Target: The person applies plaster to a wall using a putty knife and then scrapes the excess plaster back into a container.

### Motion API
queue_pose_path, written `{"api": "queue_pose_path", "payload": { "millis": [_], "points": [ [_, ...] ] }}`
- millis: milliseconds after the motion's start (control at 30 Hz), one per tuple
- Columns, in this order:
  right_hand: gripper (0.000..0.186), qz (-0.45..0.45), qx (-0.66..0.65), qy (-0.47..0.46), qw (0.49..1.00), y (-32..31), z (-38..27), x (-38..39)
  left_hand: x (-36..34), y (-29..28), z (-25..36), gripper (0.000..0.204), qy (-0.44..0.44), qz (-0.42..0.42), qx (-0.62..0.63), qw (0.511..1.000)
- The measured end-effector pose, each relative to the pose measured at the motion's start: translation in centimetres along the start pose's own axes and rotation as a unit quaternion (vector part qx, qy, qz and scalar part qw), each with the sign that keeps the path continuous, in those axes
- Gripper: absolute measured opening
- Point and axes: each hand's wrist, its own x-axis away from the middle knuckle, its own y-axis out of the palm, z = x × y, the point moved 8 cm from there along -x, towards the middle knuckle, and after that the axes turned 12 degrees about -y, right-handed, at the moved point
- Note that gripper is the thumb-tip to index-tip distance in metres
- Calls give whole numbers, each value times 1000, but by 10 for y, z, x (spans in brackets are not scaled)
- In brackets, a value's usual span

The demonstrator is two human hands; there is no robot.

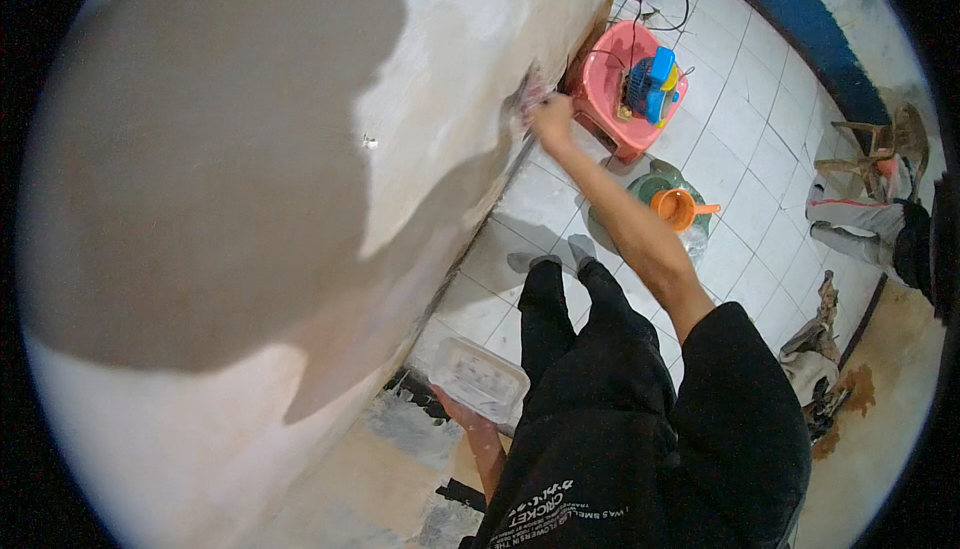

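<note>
A pale wall [440,49] is standing at left. Near its foot, the left hand [465,413] is holding a plastic tub [478,379], fingers pressing its edge, partly hidden. The right hand [550,123] is reaching to the wall, blurred; I cannot tell its fingers' state. Beyond, a pink stool [600,74] is supporting a fan [656,84].

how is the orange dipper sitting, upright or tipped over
Upright: the orange dipper shows its round rim and hollow inside from above; whether it holds anything, I cannot tell.
</note>
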Motion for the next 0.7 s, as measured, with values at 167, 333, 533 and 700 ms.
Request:
{"api": "queue_pose_path", "payload": {
  "millis": [167, 333, 533, 700],
  "points": [
    [28, -47, -15, -18, 999, 30, -101, 140, 2, 11, -5, 73, -20, -57, 4, 998],
    [26, 25, -5, 14, 1000, -29, -80, 146, 4, 27, 8, 74, 19, -2, -37, 999],
    [15, 92, 108, 27, 990, -18, 3, 25, 15, 22, 0, 73, 20, -4, -22, 1000],
    [18, 52, 105, 60, 991, 36, -19, 75, 23, 23, -9, 70, 20, 6, -15, 1000]
  ]
}}
